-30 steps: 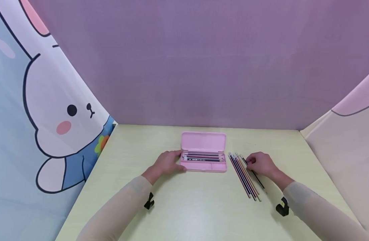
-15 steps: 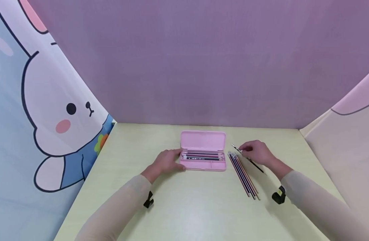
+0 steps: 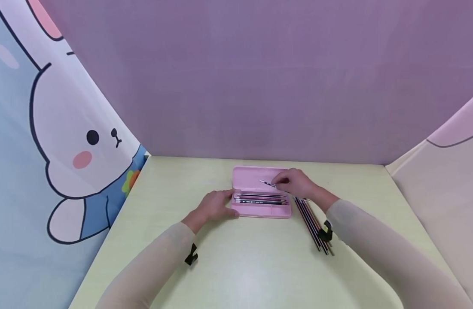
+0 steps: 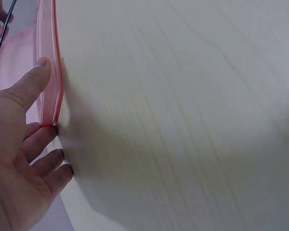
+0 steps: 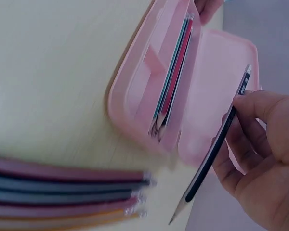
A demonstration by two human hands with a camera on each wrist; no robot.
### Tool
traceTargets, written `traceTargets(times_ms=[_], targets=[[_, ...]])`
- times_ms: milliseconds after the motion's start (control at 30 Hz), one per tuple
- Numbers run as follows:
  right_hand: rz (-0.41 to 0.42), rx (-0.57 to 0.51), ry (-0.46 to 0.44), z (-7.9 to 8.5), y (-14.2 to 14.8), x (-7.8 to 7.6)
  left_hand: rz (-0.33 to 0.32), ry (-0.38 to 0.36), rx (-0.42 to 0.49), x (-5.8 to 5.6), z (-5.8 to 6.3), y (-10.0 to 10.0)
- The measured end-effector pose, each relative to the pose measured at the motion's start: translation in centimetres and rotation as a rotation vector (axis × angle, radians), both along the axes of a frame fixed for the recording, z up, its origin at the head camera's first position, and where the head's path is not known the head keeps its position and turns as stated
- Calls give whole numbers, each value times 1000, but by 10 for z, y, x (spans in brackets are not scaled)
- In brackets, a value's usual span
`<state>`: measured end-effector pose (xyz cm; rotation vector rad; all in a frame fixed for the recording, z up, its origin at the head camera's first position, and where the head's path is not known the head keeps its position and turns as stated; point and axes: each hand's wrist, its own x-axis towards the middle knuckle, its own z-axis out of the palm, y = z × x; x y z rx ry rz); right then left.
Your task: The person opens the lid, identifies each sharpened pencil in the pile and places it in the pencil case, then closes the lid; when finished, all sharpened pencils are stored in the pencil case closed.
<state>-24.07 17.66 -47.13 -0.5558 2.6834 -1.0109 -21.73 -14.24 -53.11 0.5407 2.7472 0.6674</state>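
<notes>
An open pink pencil case (image 3: 255,210) lies on the table with its lid (image 3: 245,177) folded back. Several pencils (image 5: 178,72) lie side by side in its rear compartment. My left hand (image 3: 212,207) grips the left end of the case, thumb on the front wall and fingers at the end, as the left wrist view shows. Between thumb and fingertips my right hand (image 3: 296,182) pinches a black pencil (image 5: 216,144) over the lid. Its sharpened tip points down and its eraser end up in the right wrist view.
A bundle of several loose pencils (image 3: 307,225) lies right of the case, under the right forearm in the head view. The front compartment has a small divider (image 5: 155,60). A purple backdrop (image 3: 259,86) rises behind the table (image 3: 240,257), and a rabbit-print cloth (image 3: 85,128) hangs at left.
My right hand has picked the black pencil up from beside the bundle and carried it left, over the case's lid. The left hand has stayed at the case's left end.
</notes>
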Motion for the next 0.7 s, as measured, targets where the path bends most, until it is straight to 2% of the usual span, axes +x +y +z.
traceTargets(times_ms=[133, 367, 700], targets=[[42, -28, -9, -2, -21, -7, -3, -8, -8, -1, 0, 0], [108, -17, 37, -11, -51, -12, -20, 0, 2, 0, -2, -2], [159, 31, -52, -25, -76, -9, -26, 13, 6, 0, -3, -5]])
